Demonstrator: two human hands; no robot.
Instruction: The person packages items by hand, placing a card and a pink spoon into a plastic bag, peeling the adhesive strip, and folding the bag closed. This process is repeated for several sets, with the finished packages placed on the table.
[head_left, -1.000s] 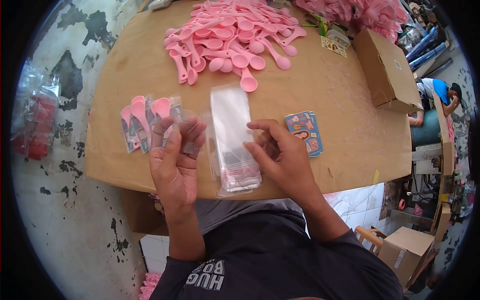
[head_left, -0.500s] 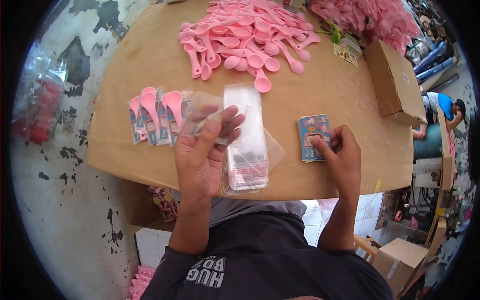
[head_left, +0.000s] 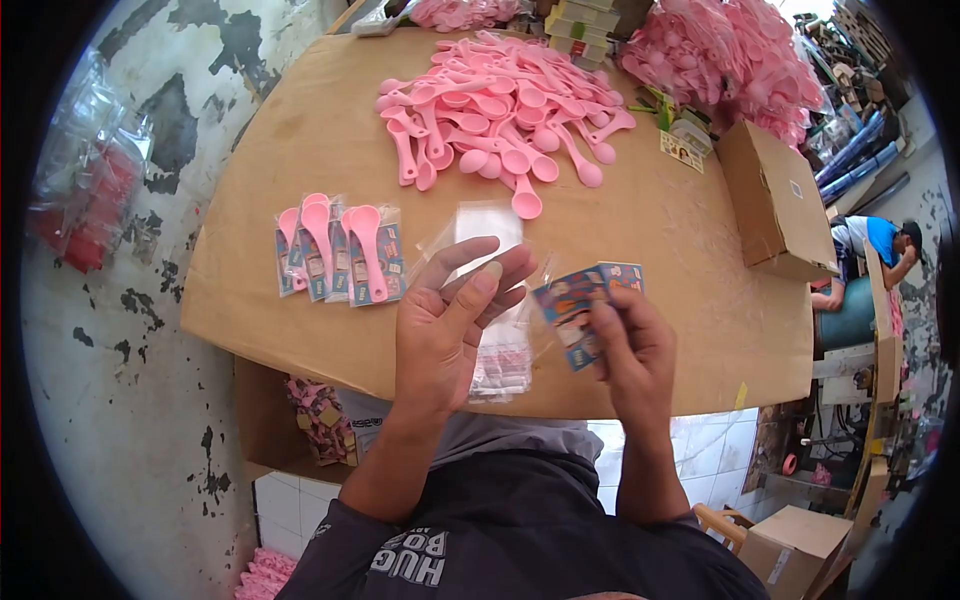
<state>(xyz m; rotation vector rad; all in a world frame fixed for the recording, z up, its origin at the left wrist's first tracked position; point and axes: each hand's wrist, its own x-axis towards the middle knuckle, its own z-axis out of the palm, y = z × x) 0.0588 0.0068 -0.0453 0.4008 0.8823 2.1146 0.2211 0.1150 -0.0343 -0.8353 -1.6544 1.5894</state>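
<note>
My left hand [head_left: 445, 325] pinches a clear plastic bag [head_left: 541, 285] above the table. The bag's outline is faint, partly hidden by the fingers. Below that hand lies a stack of clear bags [head_left: 500, 372]. Between thumb and fingers, my right hand [head_left: 637, 345] grips a blue printed card [head_left: 562, 312], tilted, close to the bag. Behind it, the stack of cards [head_left: 627, 273] shows only in part. To the left lie several bagged pink spoons [head_left: 366, 250] with blue cards.
A heap of loose pink spoons [head_left: 500, 110] covers the table's far middle. A cardboard box [head_left: 775, 205] stands at the right edge, near big bags of pink spoons [head_left: 720, 60]. Another person [head_left: 870, 245] sits farther right.
My right hand has lifted a card off the stack and brought it left. My left hand has moved right with the bag, towards the card. The view has shifted slightly.
</note>
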